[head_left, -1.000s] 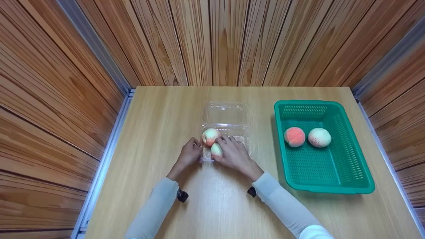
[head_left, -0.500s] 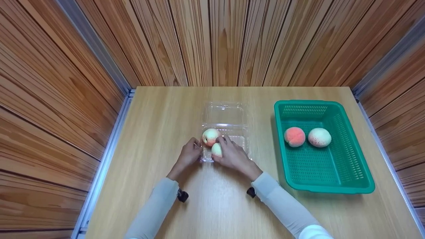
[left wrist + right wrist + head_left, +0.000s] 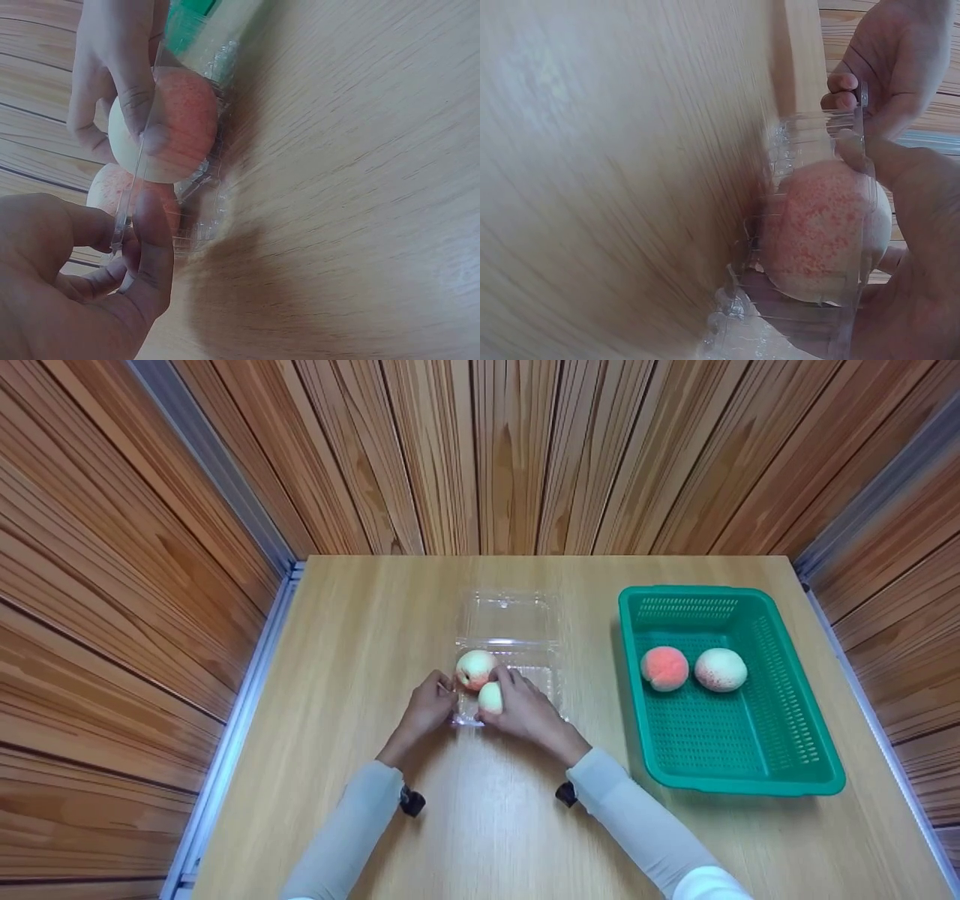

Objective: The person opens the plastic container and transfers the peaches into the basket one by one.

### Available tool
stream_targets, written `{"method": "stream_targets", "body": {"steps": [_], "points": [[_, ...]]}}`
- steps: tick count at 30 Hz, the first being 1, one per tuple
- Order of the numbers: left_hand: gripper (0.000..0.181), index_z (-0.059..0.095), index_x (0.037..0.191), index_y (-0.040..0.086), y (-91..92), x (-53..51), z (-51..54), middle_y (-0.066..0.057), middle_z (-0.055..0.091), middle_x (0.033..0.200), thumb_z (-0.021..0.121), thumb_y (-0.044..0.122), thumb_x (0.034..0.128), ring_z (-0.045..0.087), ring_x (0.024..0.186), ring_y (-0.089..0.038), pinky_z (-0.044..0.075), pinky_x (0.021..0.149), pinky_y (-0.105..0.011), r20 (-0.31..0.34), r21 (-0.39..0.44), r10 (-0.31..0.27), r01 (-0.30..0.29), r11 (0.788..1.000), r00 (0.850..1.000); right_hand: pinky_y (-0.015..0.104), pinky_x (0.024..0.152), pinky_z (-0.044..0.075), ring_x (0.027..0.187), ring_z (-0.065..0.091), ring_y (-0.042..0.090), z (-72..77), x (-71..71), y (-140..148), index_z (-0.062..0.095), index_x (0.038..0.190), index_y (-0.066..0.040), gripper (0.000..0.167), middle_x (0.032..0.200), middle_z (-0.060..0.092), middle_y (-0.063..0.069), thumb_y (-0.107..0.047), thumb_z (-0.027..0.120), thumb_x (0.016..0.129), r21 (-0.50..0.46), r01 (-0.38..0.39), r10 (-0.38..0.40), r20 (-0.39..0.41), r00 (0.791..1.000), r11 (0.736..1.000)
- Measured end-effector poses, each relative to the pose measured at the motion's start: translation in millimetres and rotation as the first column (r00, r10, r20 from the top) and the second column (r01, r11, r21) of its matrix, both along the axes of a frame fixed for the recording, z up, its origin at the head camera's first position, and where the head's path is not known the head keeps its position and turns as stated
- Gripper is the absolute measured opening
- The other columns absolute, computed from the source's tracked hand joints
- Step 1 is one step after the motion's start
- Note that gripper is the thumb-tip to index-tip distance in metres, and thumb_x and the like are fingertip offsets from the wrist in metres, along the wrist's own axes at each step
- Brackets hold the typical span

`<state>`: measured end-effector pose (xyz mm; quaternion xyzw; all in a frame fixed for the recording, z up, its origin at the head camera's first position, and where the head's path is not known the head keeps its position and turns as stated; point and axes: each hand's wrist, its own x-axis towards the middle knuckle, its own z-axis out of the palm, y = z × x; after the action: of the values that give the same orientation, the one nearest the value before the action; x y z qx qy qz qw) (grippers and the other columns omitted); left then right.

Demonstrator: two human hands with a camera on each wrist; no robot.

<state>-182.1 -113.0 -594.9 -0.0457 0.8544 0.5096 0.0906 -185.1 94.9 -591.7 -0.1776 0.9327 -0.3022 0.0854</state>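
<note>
Left hand [image 3: 430, 707] pinches the edge of a clear, hinged plastic clamshell [image 3: 510, 643], seemingly to steady it, while the right hand [image 3: 529, 711] grips a round, cream-and-pink peach [image 3: 490, 699] inside, just beside a second pink-blushed cream peach [image 3: 475, 666], on the pale wooden tabletop [image 3: 360, 615].

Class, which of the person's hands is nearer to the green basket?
The right. The right hand holds a peach in the clear clamshell, left of the green basket; the left hand pinches the clamshell's left edge, farther from the basket.
</note>
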Motion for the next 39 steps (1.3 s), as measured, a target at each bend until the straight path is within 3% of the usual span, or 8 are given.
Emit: {"method": "stream_targets", "body": {"steps": [10,14,20,29,39], "points": [[0.009,0.056,0.102,0.005,0.0,-0.6,1.5,-0.001,0.054,0.079,0.063,0.010,0.1011,0.054,0.068,-0.014,0.042,0.058,-0.023,0.035,0.017,-0.001,0.001,1.000,0.999,0.054,0.097,0.058,0.122,0.059,0.037,0.3,-2.8,-3.2,0.046,0.144,-0.014,0.074,0.132,0.057,0.015,-0.036,0.085,0.086,0.013,0.026,-0.026,0.050,0.998,1.000],[0.009,0.056,0.102,0.004,-0.6,-0.4,0.7,-0.001,0.055,0.079,0.063,0.009,0.1003,0.054,0.068,-0.014,0.042,0.058,-0.023,0.019,0.010,-0.006,0.006,1.000,1.000,0.053,0.096,0.058,0.121,0.058,0.035,0.2,-3.5,-4.3,0.046,0.141,-0.014,0.073,0.132,0.055,0.014,-0.033,0.088,0.084,0.011,0.041,-0.041,0.071,0.997,0.999],[0.008,0.056,0.100,0.005,-1.2,-0.4,0.3,0.000,0.054,0.080,0.063,0.008,0.0988,0.053,0.069,-0.014,0.041,0.059,-0.023,0.004,-0.015,-0.005,0.005,1.000,1.000,0.052,0.090,0.058,0.118,0.058,0.035,-2.0,-3.8,-5.1,0.047,0.138,-0.012,0.075,0.128,0.055,0.013,-0.038,0.089,0.082,0.010,0.047,-0.047,0.049,0.998,0.999],[0.007,0.056,0.101,0.006,-0.8,-0.7,2.6,-0.001,0.054,0.081,0.063,0.009,0.1003,0.052,0.070,-0.015,0.041,0.059,-0.024,0.026,-0.010,-0.008,0.008,1.000,1.000,0.052,0.101,0.056,0.123,0.057,0.037,-4.7,-5.2,-5.1,0.044,0.142,-0.009,0.076,0.129,0.058,0.017,-0.032,0.087,0.084,0.005,0.047,-0.047,0.045,0.998,0.999],[0.009,0.057,0.106,0.005,0.2,-0.8,2.9,-0.003,0.056,0.084,0.062,0.011,0.1030,0.054,0.072,-0.016,0.043,0.059,-0.024,0.058,-0.003,-0.009,0.009,1.000,0.998,0.050,0.098,0.057,0.120,0.057,0.035,-4.8,-5.6,-2.9,0.047,0.138,-0.010,0.073,0.129,0.057,0.015,-0.029,0.087,0.081,0.000,0.044,-0.044,0.026,0.999,0.999]]}}
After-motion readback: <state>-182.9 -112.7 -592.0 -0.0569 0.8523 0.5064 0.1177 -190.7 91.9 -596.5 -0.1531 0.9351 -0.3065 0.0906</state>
